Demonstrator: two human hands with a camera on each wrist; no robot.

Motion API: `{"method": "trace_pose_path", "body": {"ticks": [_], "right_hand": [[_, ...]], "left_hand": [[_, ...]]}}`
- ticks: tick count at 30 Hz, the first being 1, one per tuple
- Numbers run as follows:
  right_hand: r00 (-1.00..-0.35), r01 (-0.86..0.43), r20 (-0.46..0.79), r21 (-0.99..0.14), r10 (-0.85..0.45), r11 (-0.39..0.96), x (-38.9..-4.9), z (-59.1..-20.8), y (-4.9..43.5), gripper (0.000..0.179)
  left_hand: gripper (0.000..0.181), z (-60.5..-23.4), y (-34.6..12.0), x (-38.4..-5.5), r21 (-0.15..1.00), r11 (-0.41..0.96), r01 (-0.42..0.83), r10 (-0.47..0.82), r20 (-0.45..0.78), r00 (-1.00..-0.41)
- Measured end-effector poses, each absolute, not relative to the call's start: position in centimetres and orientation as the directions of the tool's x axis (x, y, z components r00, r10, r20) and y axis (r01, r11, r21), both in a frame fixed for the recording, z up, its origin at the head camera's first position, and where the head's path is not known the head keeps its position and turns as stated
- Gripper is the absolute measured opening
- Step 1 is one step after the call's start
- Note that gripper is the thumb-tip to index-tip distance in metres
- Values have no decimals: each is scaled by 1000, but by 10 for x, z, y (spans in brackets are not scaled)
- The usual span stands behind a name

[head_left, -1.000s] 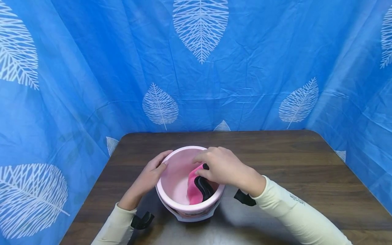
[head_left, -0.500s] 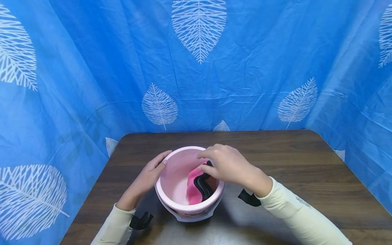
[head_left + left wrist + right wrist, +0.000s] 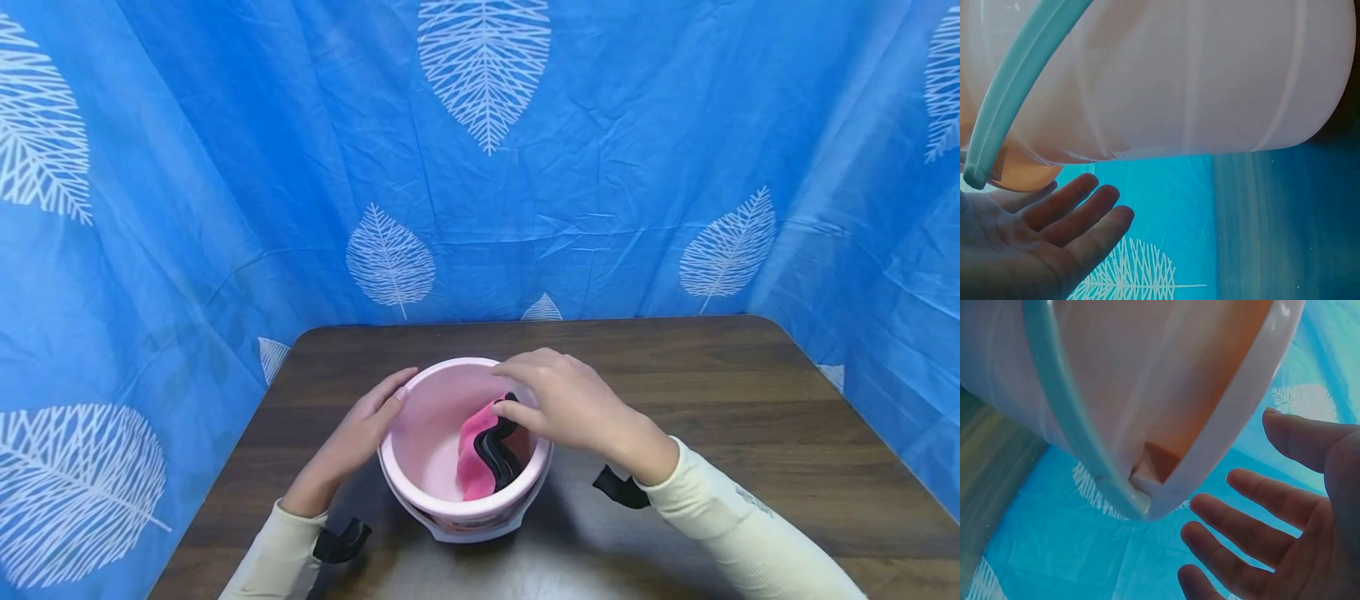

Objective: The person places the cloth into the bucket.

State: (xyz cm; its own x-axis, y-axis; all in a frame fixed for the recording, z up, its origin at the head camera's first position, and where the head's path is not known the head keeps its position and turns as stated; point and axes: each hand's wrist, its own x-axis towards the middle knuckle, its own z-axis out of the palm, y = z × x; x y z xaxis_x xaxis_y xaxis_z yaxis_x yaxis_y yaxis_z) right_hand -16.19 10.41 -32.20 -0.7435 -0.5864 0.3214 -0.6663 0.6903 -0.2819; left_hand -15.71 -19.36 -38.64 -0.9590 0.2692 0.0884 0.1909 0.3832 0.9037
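A pink bucket (image 3: 467, 510) stands on the table, its open top facing up. Inside, against its right side, lies a bright pink soft-looking piece (image 3: 471, 457) with a wavy black strip (image 3: 491, 454) along it; its kind is unclear. My left hand (image 3: 371, 421) rests at the left rim, thumb along the edge and fingers extended outside. Over the right rim my right hand (image 3: 566, 404) hovers with relaxed, spread fingers and nothing in them. In the right wrist view its fingers (image 3: 1244, 528) are apart from the bucket's rim (image 3: 1235, 400).
A pale blue-green carrying handle (image 3: 1025, 75) hangs down the bucket's outside. The dark wooden table (image 3: 697, 392) extends around it. Blue curtains (image 3: 622, 150) with white leaf prints surround the table at the back and sides. Black bands (image 3: 621, 487) are worn at both wrists.
My right hand has drawn back up and to the right, away from the pink-and-black piece, showing more of its black strip. My left hand stays at the rim.
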Motion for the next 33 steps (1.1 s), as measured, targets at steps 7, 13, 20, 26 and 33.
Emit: {"method": "trace_pose_path", "body": {"ticks": [7,13,20,26,33], "right_hand": [[-733,-673,375,-280,-568,684,-165,-329,110,40],[-736,-668,389,-280,-554,690,-167,-334,116,40],[-758,-642,379,-281,-532,714,-167,-339,123,41],[-780,-613,362,-280,-510,739,-168,-343,128,43],[-793,-595,360,-284,-492,752,-170,-347,137,43]], "left_hand": [[54,-385,-195,-156,881,440,172,228,76,-971],[53,-382,-196,-156,848,497,185,209,90,-974],[53,-380,-199,-155,820,540,188,201,91,-975],[55,-380,-201,-156,785,584,208,193,115,-974],[55,-379,-203,-156,737,636,228,188,139,-972]]}}
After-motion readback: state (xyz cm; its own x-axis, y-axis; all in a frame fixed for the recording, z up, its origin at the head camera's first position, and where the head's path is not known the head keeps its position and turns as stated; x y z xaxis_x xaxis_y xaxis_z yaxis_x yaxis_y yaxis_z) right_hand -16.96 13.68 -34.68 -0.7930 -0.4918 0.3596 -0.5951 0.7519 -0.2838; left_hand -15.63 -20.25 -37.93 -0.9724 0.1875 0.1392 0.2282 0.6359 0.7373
